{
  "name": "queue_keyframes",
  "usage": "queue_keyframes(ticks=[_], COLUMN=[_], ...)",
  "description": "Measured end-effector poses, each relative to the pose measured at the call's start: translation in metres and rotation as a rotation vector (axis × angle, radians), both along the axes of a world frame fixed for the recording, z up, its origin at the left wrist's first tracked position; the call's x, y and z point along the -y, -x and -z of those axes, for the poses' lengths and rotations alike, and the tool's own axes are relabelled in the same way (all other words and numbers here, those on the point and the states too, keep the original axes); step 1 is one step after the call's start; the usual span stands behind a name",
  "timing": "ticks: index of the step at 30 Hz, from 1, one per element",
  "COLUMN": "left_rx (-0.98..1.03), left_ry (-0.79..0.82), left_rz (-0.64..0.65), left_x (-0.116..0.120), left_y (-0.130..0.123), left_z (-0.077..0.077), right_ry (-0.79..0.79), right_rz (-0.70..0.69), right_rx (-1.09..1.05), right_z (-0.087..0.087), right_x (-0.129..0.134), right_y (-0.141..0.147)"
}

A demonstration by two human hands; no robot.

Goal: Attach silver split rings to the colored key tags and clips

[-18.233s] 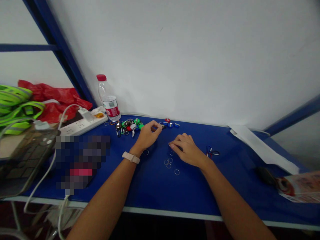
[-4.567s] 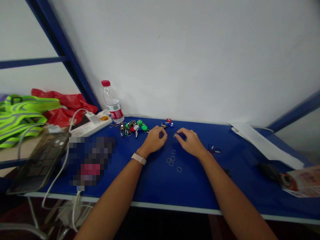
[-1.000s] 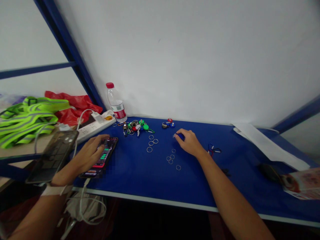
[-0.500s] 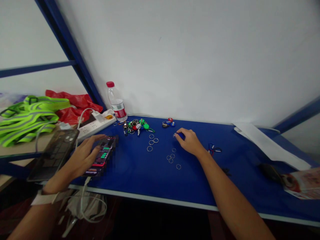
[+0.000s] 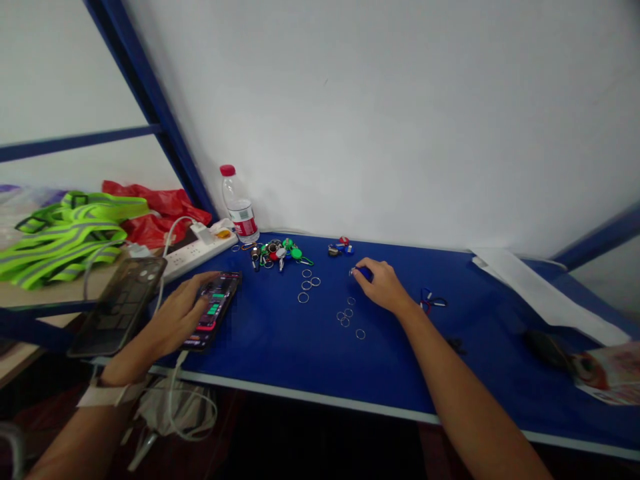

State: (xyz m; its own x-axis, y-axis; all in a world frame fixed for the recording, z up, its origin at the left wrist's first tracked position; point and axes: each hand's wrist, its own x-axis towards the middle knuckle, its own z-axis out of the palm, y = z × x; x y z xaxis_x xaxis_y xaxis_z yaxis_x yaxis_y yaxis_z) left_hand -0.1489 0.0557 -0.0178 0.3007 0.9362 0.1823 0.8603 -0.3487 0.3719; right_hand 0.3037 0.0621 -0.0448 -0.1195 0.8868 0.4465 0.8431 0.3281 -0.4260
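So far, loose silver split rings [image 5: 303, 297] lie apart from a colourful heap of keychains [image 5: 274, 253] on the blue tabletop [image 5: 320, 373], the curled right hand [image 5: 383, 285] pinching a small blue piece [image 5: 364, 273], the open left hand [image 5: 173, 323] over a black smartphone [image 5: 214, 310].

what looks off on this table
Loose split rings lie scattered in two small groups on the blue table, apart from the keychain pile, so they look stray. The dark phone also sits askew at the table's left end.
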Motion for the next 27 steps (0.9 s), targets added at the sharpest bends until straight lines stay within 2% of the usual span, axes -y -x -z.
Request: queue_keyframes(ticks=[6,10,21,27], left_rx=[-0.007,-0.030,0.076,0.041], left_ry=[-0.026,0.020,-0.036,-0.031], left_rz=[0.008,0.016,-0.030,0.005], left_x=[-0.015,-0.020,0.002,-0.001], left_y=[-0.006,-0.006,0.006,0.005], left_z=[0.010,0.016,0.009,0.012], right_ry=[-0.010,-0.014,0.010,0.010], right_rz=[0.011,-0.008,0.013,0.012], right_rx=[0.009,0.014,0.000,0.005], right_z=[0.000,0.000,-0.002,-0.002], right_x=[0.000,0.000,0.001,0.002], right_y=[-0.001,0.000,0.000,0.001])
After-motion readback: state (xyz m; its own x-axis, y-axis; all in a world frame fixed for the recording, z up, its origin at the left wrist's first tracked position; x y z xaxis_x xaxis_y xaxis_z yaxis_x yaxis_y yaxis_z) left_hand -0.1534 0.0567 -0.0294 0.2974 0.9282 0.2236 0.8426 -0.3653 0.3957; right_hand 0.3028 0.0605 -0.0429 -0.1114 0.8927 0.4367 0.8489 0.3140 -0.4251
